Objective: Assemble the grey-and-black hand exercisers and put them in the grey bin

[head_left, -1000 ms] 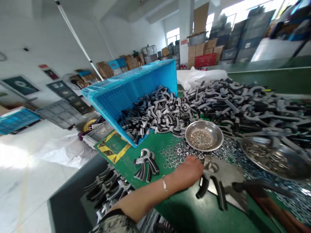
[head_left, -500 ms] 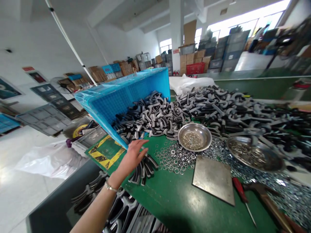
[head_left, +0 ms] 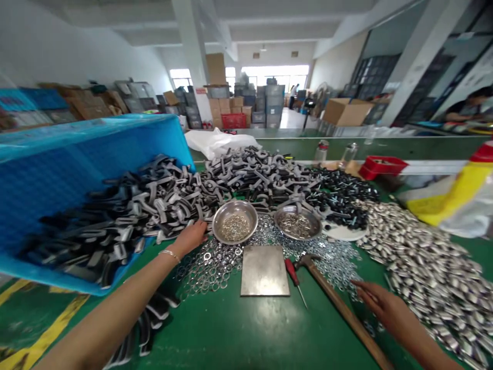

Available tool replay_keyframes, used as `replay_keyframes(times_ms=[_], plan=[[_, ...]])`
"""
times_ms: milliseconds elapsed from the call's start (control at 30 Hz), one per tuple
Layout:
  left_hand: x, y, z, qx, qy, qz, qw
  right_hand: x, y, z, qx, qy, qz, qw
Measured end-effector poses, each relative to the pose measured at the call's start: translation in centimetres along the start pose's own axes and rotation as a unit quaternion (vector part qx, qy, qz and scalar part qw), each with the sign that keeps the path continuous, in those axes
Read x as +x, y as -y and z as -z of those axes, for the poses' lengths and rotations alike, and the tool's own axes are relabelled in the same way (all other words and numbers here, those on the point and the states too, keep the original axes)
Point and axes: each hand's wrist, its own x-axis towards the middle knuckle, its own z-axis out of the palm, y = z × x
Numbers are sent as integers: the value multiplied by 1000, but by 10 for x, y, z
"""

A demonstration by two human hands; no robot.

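Observation:
My left hand (head_left: 192, 238) reaches to the front edge of a heap of black-and-grey curved handle parts (head_left: 246, 174). Its fingertips touch the parts; whether they grip one is hidden. To its right stands a steel bowl of small rings (head_left: 235, 226), and loose metal rings (head_left: 208, 280) lie just below the hand. My right hand (head_left: 379, 303) hovers low over small shiny metal pieces (head_left: 341, 262), thumb and fingers drawn together; anything between them is too small to name. A hammer (head_left: 339, 303) lies left of it, beside a red-handled screwdriver (head_left: 296, 280).
A blue crate (head_left: 154, 131) tipped on its side spills handle parts at left. A flat metal plate (head_left: 265, 271) lies at centre, below a second steel bowl (head_left: 298, 223). Silvery metal sleeves (head_left: 435, 277) are heaped at right, near a red bin (head_left: 383, 167). Several curved parts (head_left: 148, 321) lie front left.
The view has swung right. My left hand has moved from above the curved parts near the table's left edge to the big heap. My right hand now shows clearly at the right.

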Motion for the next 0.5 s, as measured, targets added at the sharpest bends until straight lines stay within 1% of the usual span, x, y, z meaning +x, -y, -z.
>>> replay_keyframes(times_ms=[67,133,233,300,367,433,467,500], plan=[[3,5,-2,-4,9,2,1000,23,-11,8,-46,-35,7,998],[6,7,-2,-10,16,8,1000,55,-16,11,-90,-46,40,994],[8,8,5,-30,26,20,999,101,-11,6,-111,-39,82,990],[2,13,13,-47,22,31,998,124,-6,1,-120,-39,97,987],[-13,22,25,-67,14,54,996,139,-4,-4,-138,-42,102,984],[-40,32,36,-82,6,89,993,145,-7,-7,-158,-43,104,981],[-57,35,41,-116,-5,114,987,147,-9,-8,-167,-43,106,979],[-75,36,44,-178,-24,139,974,147,-12,-9,-173,-42,109,978]])
